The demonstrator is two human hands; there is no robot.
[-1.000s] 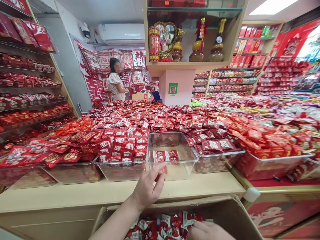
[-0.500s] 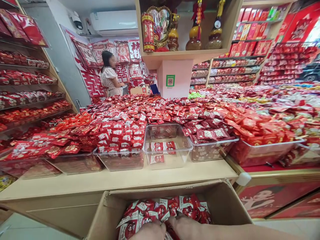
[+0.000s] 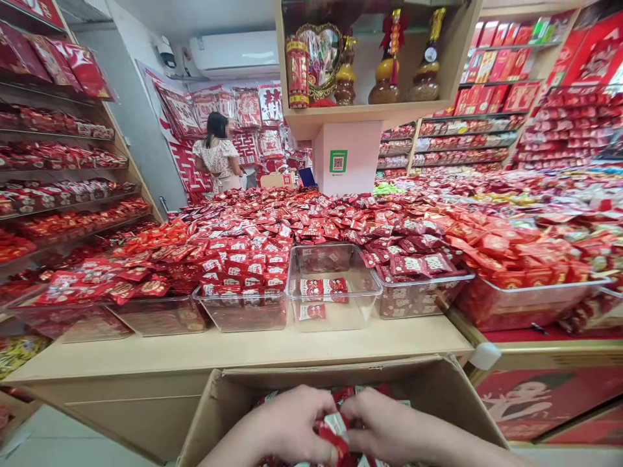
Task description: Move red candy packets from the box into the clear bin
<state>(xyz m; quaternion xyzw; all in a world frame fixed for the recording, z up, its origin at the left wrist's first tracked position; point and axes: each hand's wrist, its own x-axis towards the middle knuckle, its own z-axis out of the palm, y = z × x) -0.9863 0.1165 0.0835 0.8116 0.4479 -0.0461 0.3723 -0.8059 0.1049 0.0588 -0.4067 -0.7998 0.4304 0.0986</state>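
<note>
Both my hands are low in the frame inside an open cardboard box [image 3: 438,389] of red-and-white candy packets. My left hand [image 3: 287,425] and my right hand [image 3: 384,425] are closed together on a bunch of these packets [image 3: 333,431] between them. Just beyond the box, on the beige counter [image 3: 243,350], stands a clear plastic bin [image 3: 335,292] with only a few of the same packets inside. Most of the box's contents are hidden by my hands.
Clear bins heaped with red sweets flank the near-empty one, such as the bin [image 3: 246,311] to its left. Shelves of red goods line the left wall [image 3: 63,207]. A person [image 3: 217,159] stands at the back. A pink pillar [image 3: 348,159] carries a display shelf.
A second ago my left hand was up at the clear bin; it has come down into the box. Both hands now gather packets, raised slightly compared with half a second ago.
</note>
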